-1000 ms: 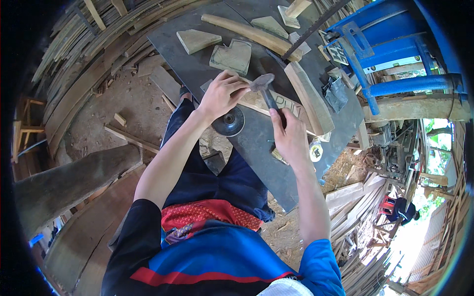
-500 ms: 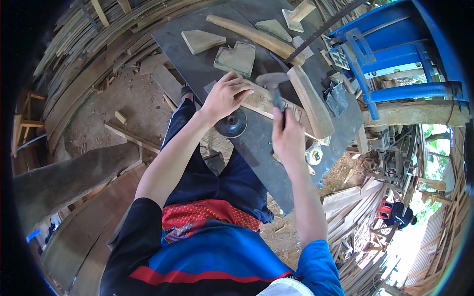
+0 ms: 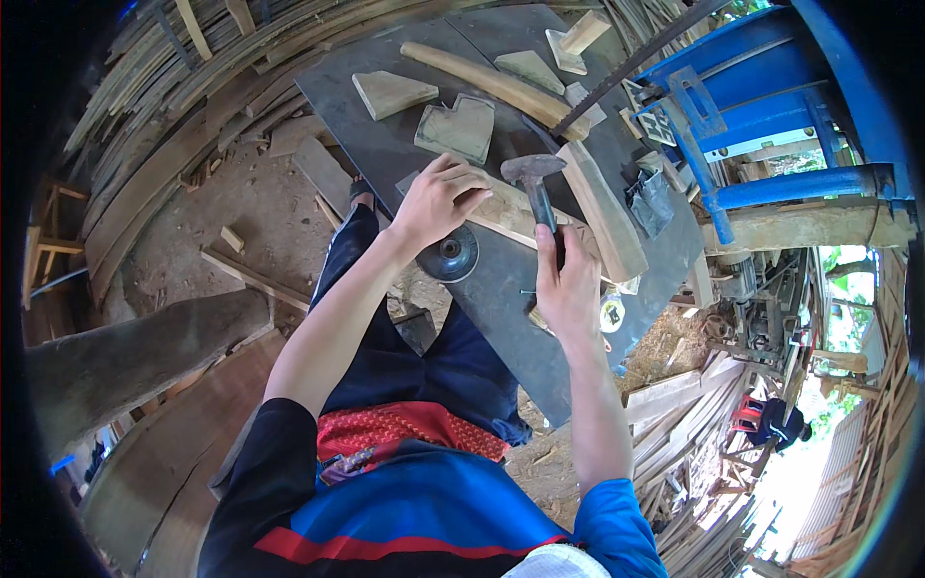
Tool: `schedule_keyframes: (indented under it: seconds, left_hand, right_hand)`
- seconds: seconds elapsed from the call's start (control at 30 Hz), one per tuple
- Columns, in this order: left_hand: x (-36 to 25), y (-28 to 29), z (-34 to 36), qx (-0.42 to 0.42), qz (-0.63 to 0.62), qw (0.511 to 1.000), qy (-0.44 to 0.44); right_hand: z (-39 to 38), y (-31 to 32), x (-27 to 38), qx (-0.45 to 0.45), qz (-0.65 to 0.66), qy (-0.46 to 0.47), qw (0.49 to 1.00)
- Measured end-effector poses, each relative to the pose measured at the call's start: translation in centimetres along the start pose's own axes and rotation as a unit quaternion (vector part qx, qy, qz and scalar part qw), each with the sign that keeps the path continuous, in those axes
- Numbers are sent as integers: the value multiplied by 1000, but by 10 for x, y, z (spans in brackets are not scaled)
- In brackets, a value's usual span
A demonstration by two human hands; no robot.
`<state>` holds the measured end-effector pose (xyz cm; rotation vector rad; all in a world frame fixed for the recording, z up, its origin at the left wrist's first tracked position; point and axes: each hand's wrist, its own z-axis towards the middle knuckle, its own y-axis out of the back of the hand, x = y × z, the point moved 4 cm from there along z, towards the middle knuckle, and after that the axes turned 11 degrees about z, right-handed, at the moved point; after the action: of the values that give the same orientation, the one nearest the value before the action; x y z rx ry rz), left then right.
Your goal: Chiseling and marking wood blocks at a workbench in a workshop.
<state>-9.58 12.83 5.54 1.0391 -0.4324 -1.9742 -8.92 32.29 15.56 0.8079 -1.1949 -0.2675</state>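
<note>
My right hand (image 3: 568,289) is wrapped round the handle of a claw hammer (image 3: 535,170), whose dark metal head is over the far side of a narrow wooden board (image 3: 507,205). The board lies slantwise on the dark tabletop and passes partly beneath both hands. At its left end my left hand (image 3: 436,204) has its fingers curled together in a pinch; whatever they hold, if anything, is hidden. A black round disc (image 3: 449,252) sits at the table edge, just below my left hand. Beside my right wrist lies a yellow-and-white tape measure (image 3: 612,313).
Wood offcuts (image 3: 458,128), a long curved timber (image 3: 487,82) and a thick wooden piece (image 3: 602,212) lie on the table (image 3: 501,318). A blue metal frame (image 3: 809,183) stands at the right, with a dark bar slanting near it. Planks (image 3: 183,164) are stacked at the far left.
The hammer, blurred by motion earlier, now shows sharply. My right hand has come slightly nearer to me, and my left hand has shifted a little the same way, still at the board's left end.
</note>
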Motion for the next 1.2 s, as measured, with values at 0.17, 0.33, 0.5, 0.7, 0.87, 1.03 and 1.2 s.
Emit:
schedule_keyframes:
  seconds: [0.17, 0.33, 0.5, 0.7, 0.87, 1.03, 1.2]
  left_hand:
    - [-3, 1, 9, 6, 2, 1000, -28]
    - [-7, -8, 16, 1, 8, 999, -35]
    - [1, 1, 3, 12, 30, 999, -25]
    - [9, -10, 2, 91, -98, 986, 104]
    - [8, -8, 9, 64, -73, 995, 37]
    - [22, -6, 16, 145, -144, 978, 38]
    - [36, -6, 28, 297, -254, 915, 101]
  right_hand:
    - [3, 6, -9, 3, -15, -16, 1000]
    - [-3, 9, -22, 4, -75, -101, 992]
    - [-8, -6, -14, 31, -13, -113, 993]
    - [-15, -7, -34, -15, 62, -62, 996]
    - [-18, -4, -37, -3, 81, -82, 993]
    - [-29, -11, -53, -16, 89, -77, 993]
    - [-42, -21, -75, -57, 114, -49, 991]
